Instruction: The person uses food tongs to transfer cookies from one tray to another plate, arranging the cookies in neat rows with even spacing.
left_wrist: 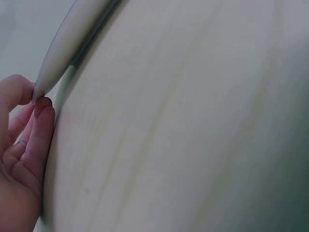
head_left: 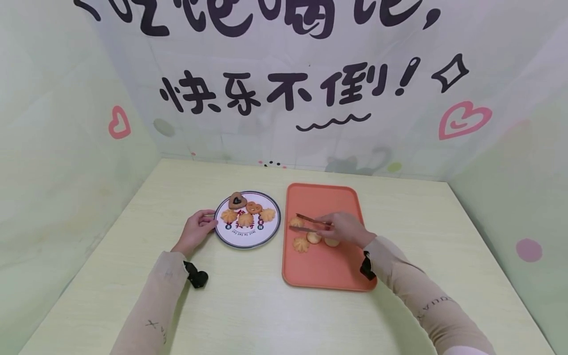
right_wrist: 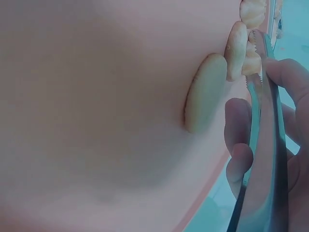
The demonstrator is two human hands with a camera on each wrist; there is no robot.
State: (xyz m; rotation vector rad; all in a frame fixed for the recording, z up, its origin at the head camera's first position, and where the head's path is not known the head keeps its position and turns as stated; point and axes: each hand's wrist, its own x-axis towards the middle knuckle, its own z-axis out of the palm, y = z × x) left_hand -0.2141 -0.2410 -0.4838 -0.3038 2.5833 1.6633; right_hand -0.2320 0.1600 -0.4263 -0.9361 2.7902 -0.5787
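My left hand (head_left: pixel 197 230) pinches the left rim of a white, blue-edged plate (head_left: pixel 271 230); the left wrist view shows thumb and fingertips at the plate's edge (left_wrist: pixel 72 43). On it lie a brown heart-shaped cookie (head_left: pixel 232 203) with a dark centre, a smaller heart-shaped cookie (head_left: pixel 254 207) and several flower-shaped cookies (head_left: pixel 245 220). Over the orange tray (head_left: pixel 319 271), my right hand (head_left: pixel 348 228) grips metal tongs (right_wrist: pixel 268 145). Their toothed tips straddle a flower-shaped cookie (head_left: pixel 296 222). Close by lie another flower-shaped cookie (head_left: pixel 301 245) and two pale round cookies (head_left: pixel 314 238), one partly under the hand.
Plate and tray stand side by side on a pale wooden table (head_left: pixel 248 305), with a narrow gap between them. A printed cloth backdrop (head_left: pixel 266 143) rises behind the table and along both sides. Black wrist-worn devices (head_left: pixel 196 276) sit at both cuffs.
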